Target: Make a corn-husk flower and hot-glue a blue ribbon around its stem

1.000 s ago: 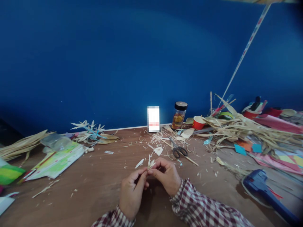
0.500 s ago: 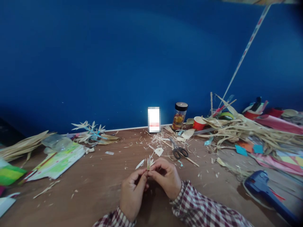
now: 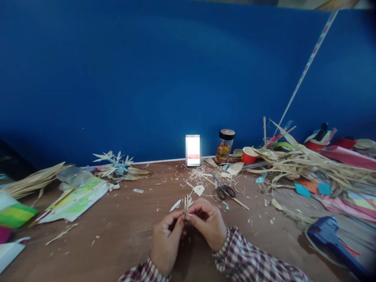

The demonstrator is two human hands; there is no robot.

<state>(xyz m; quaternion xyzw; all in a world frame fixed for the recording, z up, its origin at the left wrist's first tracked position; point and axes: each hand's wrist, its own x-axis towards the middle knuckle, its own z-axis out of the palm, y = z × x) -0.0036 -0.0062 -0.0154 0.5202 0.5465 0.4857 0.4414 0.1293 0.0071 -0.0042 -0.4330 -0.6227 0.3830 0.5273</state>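
Between my two hands, just above the brown table (image 3: 117,227), is a small flower of pale dried-leaf petals (image 3: 187,203), its petals pointing up and away from me. My left hand (image 3: 167,237) pinches its base between thumb and fingers. From the other side my right hand (image 3: 207,221) is closed with thumb and fingertips at the same base. The fingers hide the lower end of the flower. A loose pale petal (image 3: 175,205) lies on the table just beyond my left fingertips. Dark-handled scissors (image 3: 225,190) rest beyond my right hand.
A blue glue gun (image 3: 326,231) lies at right, near a heap of dried leaf strips (image 3: 299,160). A lidded jar (image 3: 225,145) and a red paper cup (image 3: 249,155) stand by the wall. At left are finished leaf flowers (image 3: 116,166) and a green-painted sheet (image 3: 76,199).
The whole view has shifted slightly, so everything sits a little lower and further right. Both hands keep their pinch on the flower with hardly any movement.
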